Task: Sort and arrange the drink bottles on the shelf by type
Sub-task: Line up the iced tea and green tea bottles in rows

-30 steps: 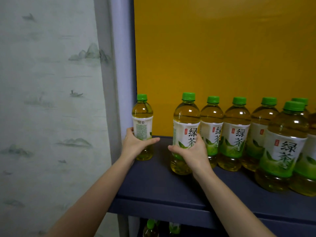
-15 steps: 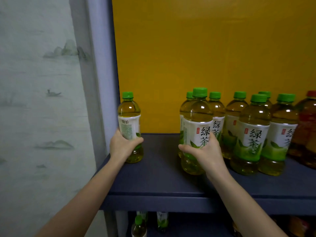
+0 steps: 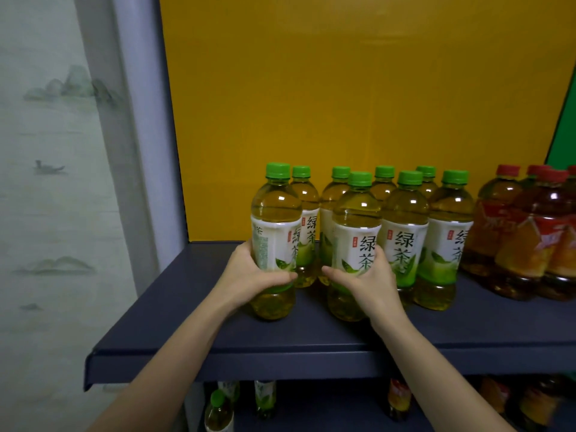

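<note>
Working on the dark blue shelf (image 3: 193,310), we are closing up the green tea group so it reads as one block, apart from the red-capped tea bottles (image 3: 526,241) at the right. That block of green tea bottles (image 3: 405,235) stands in two rows against the yellow back panel (image 3: 343,88). Our left hand (image 3: 249,277) is clenched around the left bottle (image 3: 274,238), which stands upright at the group's left end, just in front of a back-row bottle. Our right hand (image 3: 371,280) wraps the front bottle (image 3: 357,241) beside it. To do this well, we slide both bases flat along the shelf, hold low on the labels, and bring the two together gently so neighbours do not tip.
</note>
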Action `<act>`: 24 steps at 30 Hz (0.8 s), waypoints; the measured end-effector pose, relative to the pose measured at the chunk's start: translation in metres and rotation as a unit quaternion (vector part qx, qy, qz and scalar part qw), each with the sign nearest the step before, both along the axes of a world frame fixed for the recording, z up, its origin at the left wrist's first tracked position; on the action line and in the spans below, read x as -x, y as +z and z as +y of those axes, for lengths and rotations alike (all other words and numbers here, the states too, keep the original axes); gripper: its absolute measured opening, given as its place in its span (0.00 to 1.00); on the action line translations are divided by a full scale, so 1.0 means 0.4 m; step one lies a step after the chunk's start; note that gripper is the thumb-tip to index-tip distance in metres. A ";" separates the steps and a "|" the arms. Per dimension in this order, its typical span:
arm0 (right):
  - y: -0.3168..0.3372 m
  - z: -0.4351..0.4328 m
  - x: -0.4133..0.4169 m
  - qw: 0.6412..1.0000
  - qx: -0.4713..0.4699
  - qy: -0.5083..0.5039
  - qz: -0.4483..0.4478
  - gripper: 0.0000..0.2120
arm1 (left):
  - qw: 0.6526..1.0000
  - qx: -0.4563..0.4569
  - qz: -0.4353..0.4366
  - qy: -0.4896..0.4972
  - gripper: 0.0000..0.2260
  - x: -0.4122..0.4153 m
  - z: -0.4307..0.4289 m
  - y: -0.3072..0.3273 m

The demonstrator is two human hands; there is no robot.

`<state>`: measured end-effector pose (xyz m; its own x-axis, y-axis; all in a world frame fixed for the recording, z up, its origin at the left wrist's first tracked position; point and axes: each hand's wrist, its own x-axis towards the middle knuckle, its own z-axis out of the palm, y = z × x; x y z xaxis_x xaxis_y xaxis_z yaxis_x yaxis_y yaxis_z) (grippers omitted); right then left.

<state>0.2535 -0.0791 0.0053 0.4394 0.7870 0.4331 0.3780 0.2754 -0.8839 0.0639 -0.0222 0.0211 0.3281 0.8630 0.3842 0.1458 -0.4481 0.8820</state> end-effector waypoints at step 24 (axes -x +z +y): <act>-0.074 -0.099 -0.038 0.964 -0.065 -0.122 -0.228 0.32 | 0.997 0.016 -0.019 -0.068 0.32 -0.013 -0.005 -0.038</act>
<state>0.2686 -0.1188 -0.0243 0.3455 0.6111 0.7122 0.7858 0.2265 -0.5755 0.0692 -0.0240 0.0060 0.4282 0.8235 0.3721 0.0525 -0.4338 0.8995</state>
